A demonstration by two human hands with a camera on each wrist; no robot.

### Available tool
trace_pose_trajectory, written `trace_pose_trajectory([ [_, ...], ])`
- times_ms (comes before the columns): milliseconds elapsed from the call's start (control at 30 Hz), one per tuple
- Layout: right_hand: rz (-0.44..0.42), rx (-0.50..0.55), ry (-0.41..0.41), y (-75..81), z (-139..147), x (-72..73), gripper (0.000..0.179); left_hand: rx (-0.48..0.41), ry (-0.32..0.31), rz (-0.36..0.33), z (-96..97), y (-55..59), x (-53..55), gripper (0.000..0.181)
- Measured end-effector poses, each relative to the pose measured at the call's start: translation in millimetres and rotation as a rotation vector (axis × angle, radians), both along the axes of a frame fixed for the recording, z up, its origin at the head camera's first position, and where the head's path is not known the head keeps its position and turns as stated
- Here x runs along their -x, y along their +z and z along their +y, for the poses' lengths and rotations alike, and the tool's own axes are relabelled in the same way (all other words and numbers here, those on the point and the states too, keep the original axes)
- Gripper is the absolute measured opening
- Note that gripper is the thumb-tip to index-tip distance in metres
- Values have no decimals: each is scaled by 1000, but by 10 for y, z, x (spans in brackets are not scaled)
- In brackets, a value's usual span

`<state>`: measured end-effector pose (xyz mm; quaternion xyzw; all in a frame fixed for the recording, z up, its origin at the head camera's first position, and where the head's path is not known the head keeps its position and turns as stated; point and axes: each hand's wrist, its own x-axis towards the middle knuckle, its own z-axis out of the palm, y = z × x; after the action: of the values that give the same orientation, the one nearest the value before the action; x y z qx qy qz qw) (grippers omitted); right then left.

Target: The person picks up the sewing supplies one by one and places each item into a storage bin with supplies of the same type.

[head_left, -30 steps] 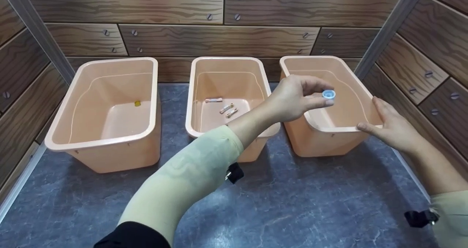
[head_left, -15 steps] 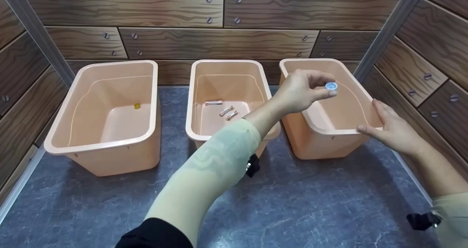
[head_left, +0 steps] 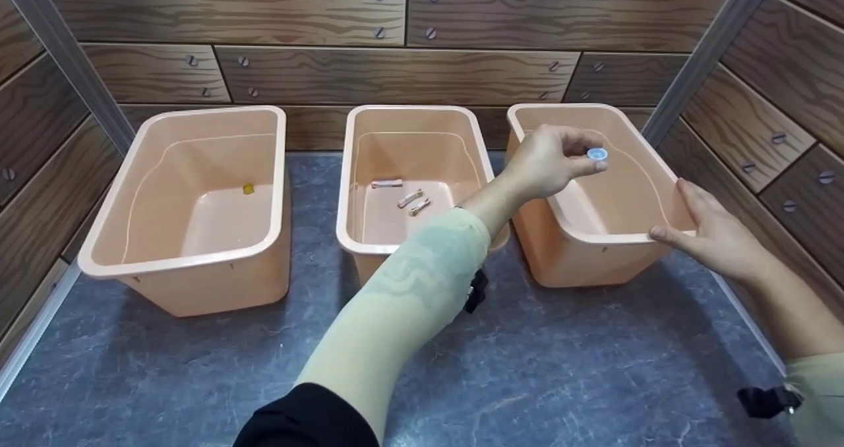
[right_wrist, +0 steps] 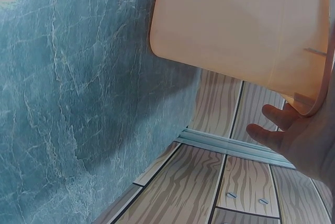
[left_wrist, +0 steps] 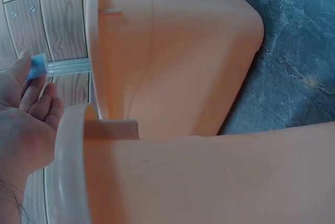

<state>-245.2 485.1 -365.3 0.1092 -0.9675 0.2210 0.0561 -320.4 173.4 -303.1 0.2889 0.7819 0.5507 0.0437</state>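
My left hand (head_left: 546, 161) reaches across to the right and pinches a small light-blue bottle cap (head_left: 597, 154) between thumb and fingers. The cap is held above the opening of the right-hand peach plastic bin (head_left: 600, 262). In the left wrist view the same cap (left_wrist: 37, 67) sticks out from the fingertips, past the bin rims. My right hand (head_left: 722, 236) holds the near right corner of that bin, thumb over the rim. Seen from the right wrist, its fingers (right_wrist: 272, 137) lie against the bin's outside.
A middle peach bin (head_left: 409, 109) holds several small narrow pieces (head_left: 410, 198) with light middles; the left forearm crosses its near corner. In the left bin (head_left: 184, 256) lies a small yellow piece (head_left: 248, 188). Wood-patterned walls (head_left: 395, 74) enclose the dark marbled tabletop (head_left: 217, 381).
My left hand has moved slightly up and to the right with the bottle cap, then almost stopped. My right hand stays at the same bin corner.
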Motion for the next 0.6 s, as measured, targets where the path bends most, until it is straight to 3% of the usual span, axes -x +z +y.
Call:
trace_pose_trajectory([
  [600, -16, 0, 1, 2, 12, -3, 103, 129, 17, 10, 131, -197, -14, 29],
])
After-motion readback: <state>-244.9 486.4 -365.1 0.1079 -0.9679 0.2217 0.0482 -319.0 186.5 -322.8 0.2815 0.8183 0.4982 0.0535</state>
